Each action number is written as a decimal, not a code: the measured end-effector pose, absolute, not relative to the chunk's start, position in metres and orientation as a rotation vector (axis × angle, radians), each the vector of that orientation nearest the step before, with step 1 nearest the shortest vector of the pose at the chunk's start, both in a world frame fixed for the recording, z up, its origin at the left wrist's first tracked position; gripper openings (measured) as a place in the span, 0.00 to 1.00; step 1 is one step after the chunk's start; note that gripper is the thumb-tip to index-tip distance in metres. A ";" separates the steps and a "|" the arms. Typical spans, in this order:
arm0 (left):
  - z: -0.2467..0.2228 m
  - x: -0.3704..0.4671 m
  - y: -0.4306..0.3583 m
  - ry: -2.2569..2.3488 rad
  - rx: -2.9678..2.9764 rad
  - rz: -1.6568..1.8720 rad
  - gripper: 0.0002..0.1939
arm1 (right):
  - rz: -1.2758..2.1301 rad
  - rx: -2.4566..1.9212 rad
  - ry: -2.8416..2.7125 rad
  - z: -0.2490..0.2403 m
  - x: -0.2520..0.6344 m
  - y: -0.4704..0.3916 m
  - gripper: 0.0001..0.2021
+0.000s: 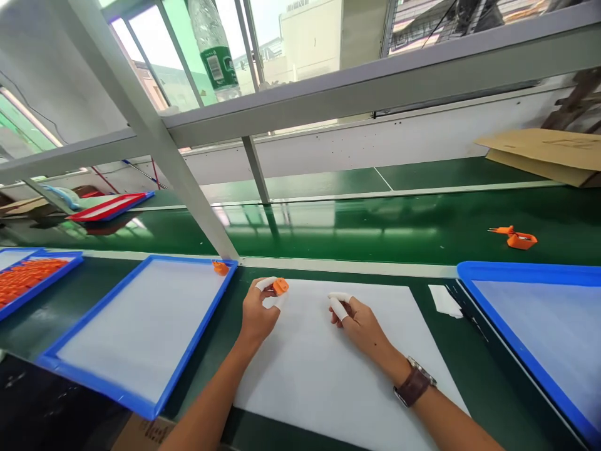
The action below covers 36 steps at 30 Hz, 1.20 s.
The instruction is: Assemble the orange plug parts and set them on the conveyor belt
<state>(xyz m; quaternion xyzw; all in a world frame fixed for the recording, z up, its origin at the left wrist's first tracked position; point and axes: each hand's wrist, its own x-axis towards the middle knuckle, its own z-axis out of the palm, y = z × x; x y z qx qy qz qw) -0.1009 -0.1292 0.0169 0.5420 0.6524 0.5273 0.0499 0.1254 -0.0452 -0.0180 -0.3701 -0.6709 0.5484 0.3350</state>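
My left hand (pixel 261 310) holds a small orange part (pixel 280 286) between its fingertips, which wear white covers, over the back left corner of a white sheet (pixel 319 376). My right hand (pixel 354 316) is above the middle of the sheet, its white-covered thumb and forefinger brought close together; whatever lies between them, if anything, is too small to make out. Another orange piece (pixel 220 268) rests at the back right corner of the blue-framed tray (pixel 188 369) on the left.
A tray of many orange pieces (pixel 32 279) stands far left, another blue-rimmed tray (pixel 526 354) at the right. An orange part (pixel 521 240) lies on the green belt (pixel 375 232) behind. A metal post (pixel 188 188) rises behind my left hand.
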 end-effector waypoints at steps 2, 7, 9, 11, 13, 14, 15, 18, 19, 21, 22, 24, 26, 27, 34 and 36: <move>0.027 -0.119 -0.134 2.110 1.534 1.669 0.19 | 1.404 -0.956 -1.795 -0.020 0.125 -0.048 0.17; 0.057 -0.195 -0.146 2.348 1.300 1.752 0.27 | 1.342 -0.932 -1.881 -0.018 0.125 -0.052 0.16; 0.064 -0.235 -0.148 2.361 1.038 1.834 0.30 | 1.309 -0.897 -1.905 -0.017 0.124 -0.052 0.15; 0.065 -0.271 -0.147 2.422 0.884 1.838 0.30 | 1.279 -0.850 -1.933 -0.016 0.124 -0.053 0.15; 0.059 -0.299 -0.146 2.463 0.782 1.782 0.27 | 1.256 -0.825 -1.959 -0.015 0.124 -0.053 0.15; 0.054 -0.308 -0.146 2.472 0.748 1.742 0.25 | 1.245 -0.823 -1.971 -0.015 0.124 -0.053 0.15; 0.048 -0.314 -0.145 2.477 0.724 1.703 0.22 | 1.235 -0.825 -1.980 -0.015 0.124 -0.053 0.15; 0.030 -0.322 -0.144 2.470 0.711 1.607 0.19 | 1.218 -0.824 -2.003 -0.016 0.125 -0.053 0.14; 0.026 -0.323 -0.143 2.461 0.723 1.585 0.19 | 1.213 -0.822 -2.010 -0.016 0.125 -0.053 0.14; 0.020 -0.325 -0.142 2.434 0.764 1.553 0.19 | 1.202 -0.819 -2.026 -0.017 0.126 -0.052 0.14; 0.017 -0.326 -0.141 2.420 0.786 1.539 0.20 | 1.195 -0.820 -2.035 -0.018 0.126 -0.052 0.14; 0.014 -0.327 -0.142 2.401 0.826 1.512 0.22 | 1.178 -0.820 -2.051 -0.019 0.126 -0.052 0.14; 0.012 -0.329 -0.143 2.402 0.859 1.480 0.23 | 1.165 -0.815 -2.065 -0.021 0.125 -0.051 0.14; 0.011 -0.329 -0.144 2.410 0.875 1.461 0.23 | 1.163 -0.812 -2.070 -0.022 0.125 -0.052 0.14; 0.023 -0.320 -0.153 2.628 0.997 1.264 0.19 | 1.133 -0.864 -2.092 -0.017 0.124 -0.053 0.15; 0.030 -0.310 -0.156 2.714 1.078 1.144 0.15 | 1.122 -0.899 -2.083 -0.018 0.123 -0.053 0.15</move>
